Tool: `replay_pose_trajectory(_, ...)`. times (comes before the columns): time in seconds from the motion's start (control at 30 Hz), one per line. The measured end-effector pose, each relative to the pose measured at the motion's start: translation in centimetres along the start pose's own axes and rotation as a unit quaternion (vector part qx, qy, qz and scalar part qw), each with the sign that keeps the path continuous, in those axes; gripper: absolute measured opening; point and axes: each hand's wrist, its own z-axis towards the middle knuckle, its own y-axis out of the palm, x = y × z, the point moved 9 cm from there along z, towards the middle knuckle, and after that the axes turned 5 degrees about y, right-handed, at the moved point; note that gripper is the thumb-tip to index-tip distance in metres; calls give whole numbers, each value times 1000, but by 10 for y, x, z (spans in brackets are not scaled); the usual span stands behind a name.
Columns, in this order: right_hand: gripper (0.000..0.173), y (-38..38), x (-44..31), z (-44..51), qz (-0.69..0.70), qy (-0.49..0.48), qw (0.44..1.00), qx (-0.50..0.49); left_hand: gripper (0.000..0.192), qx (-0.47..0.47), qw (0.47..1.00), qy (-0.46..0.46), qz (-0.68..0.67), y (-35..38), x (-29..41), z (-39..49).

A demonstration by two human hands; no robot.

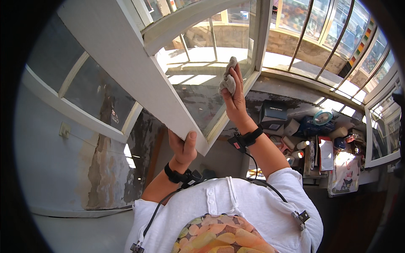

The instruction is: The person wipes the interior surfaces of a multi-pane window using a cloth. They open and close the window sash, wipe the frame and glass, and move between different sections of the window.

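Observation:
A crumpled grey cloth (228, 83) is in my right hand (236, 101), between the fingers and the glass pane (196, 91) of a white-framed window sash. Whether the cloth presses on the glass is hard to tell. My left hand (184, 147) grips the lower end of the sash's wide white stile (139, 76), thumb on the near face and the other fingers mostly hidden behind it. The sash stands swung inward at an angle in front of me. Black straps with small devices and cables circle both wrists.
Rusty window bars (302, 34) stand beyond the sash at the upper right. Below them, a cluttered surface holds a dark box (272, 115), a tape roll (322, 117), bottles and stacked books (311, 155). Another sash (384, 120) stands far right. Peeling wall (104, 177) lies left.

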Motion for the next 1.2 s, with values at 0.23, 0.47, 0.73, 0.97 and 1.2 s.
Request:
replay_pose_trajectory(0.23,61,-65,130,26,205,212,950,101,55,17,998,45,32,3,6,1)
replay_pose_trajectory(0.47,59,-70,142,28,220,227,937,149,56,18,998,53,32,2,7,3)
replay_pose_trajectory(0.73,63,-1,36,-35,87,83,990,72,59,-8,999,15,29,1,0,0)
replay_pose_trajectory(0.97,69,46,-47,-85,-33,33,997,-65,58,14,1000,9,15,2,2,0)
replay_pose_trajectory(1.2,70,42,-84,-42,-87,-81,991,-67,58,1,1000,7,9,6,10,3)
